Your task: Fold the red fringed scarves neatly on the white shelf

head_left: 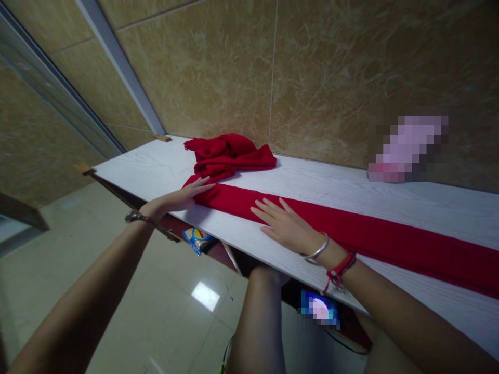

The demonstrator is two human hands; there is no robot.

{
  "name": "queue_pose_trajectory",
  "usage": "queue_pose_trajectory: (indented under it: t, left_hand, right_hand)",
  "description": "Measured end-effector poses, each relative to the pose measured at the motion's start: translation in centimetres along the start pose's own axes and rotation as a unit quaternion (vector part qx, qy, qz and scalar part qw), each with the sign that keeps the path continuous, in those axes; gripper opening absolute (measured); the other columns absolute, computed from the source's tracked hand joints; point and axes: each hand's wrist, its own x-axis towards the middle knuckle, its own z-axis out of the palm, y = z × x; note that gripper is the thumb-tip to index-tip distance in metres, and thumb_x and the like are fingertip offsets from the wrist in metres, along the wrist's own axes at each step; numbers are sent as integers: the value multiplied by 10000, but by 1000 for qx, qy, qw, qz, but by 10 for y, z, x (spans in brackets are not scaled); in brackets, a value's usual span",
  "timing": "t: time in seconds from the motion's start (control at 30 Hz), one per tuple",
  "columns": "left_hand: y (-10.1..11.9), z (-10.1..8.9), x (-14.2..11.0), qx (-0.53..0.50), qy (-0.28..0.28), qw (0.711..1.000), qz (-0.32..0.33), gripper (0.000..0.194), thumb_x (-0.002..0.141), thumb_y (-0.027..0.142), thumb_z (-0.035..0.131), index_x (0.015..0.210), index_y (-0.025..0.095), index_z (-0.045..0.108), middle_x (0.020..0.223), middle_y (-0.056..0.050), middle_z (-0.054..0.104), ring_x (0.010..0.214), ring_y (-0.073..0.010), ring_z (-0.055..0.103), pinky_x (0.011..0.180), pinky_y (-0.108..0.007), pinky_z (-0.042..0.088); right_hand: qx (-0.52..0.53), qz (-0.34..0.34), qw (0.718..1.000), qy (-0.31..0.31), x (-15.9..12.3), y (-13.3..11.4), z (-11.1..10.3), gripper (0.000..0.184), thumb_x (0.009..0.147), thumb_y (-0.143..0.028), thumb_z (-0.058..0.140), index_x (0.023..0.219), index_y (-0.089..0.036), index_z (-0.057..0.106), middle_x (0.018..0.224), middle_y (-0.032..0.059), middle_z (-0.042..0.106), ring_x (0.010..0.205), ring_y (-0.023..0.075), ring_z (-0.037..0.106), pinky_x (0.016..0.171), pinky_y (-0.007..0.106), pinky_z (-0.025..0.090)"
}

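Observation:
A long red scarf (351,223) is laid out as a flat, folded strip along the white table. At its far left it runs into a loose, crumpled heap of red cloth (234,153) with a fringed corner. My left hand (191,193) rests on the strip near that heap, fingers stretched out. Farther right, my right hand (286,224) lies palm down on the strip with its fingers spread. Neither hand grips the cloth. The strip's right end lies outside the picture.
The white tabletop (132,166) stands against a brown marbled wall (218,72). Beneath it, a shelf holds a blue snack packet (197,240) and a blurred lit screen (320,310). A blurred pink object (409,145) stands at the back right. My leg (259,317) is under the front edge.

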Motion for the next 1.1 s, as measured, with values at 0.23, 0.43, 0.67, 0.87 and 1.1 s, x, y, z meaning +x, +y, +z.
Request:
queue_pose_trajectory:
  t: [0.23,0.43,0.67,0.87,1.1]
  left_hand:
    - [61,18,14,3,1,997,-78,538,931,406,233,1450,264,211,1534,-48,148,1402,-286,86,1084,-538,172]
    - [63,15,14,8,-26,992,-122,546,924,428,273,1447,285,213,1538,-65,129,1389,-355,99,1028,-636,189]
    - [141,13,36,-33,53,998,3,518,942,440,234,1436,285,252,1545,-52,106,1399,-311,97,1064,-578,192]
    - [154,30,45,19,68,995,72,509,940,428,255,1427,283,280,1510,-78,238,1375,-332,194,1018,-621,237]
    - [145,30,46,38,71,994,76,542,929,475,226,1433,281,266,1507,-72,249,1373,-330,205,1020,-600,252]
  right_hand:
    - [-10,32,998,-48,-2,-6,0,470,939,-277,316,1388,-150,376,1447,109,368,1347,236,306,1080,509,265]
    - [46,30,995,-87,-21,-2,-19,497,931,-320,352,1393,-138,366,1455,105,355,1356,208,283,1101,441,256]
    - [11,175,984,-25,-32,10,-21,518,938,-355,308,1394,-114,361,1463,147,325,1361,262,269,1078,528,251]
    - [-28,227,973,-26,-97,32,-15,508,943,-364,249,1390,-160,379,1449,133,358,1350,267,293,1051,559,285]
    - [-70,398,912,-72,-236,62,-46,552,918,-422,243,1400,-183,366,1465,119,337,1349,266,290,1062,529,283]
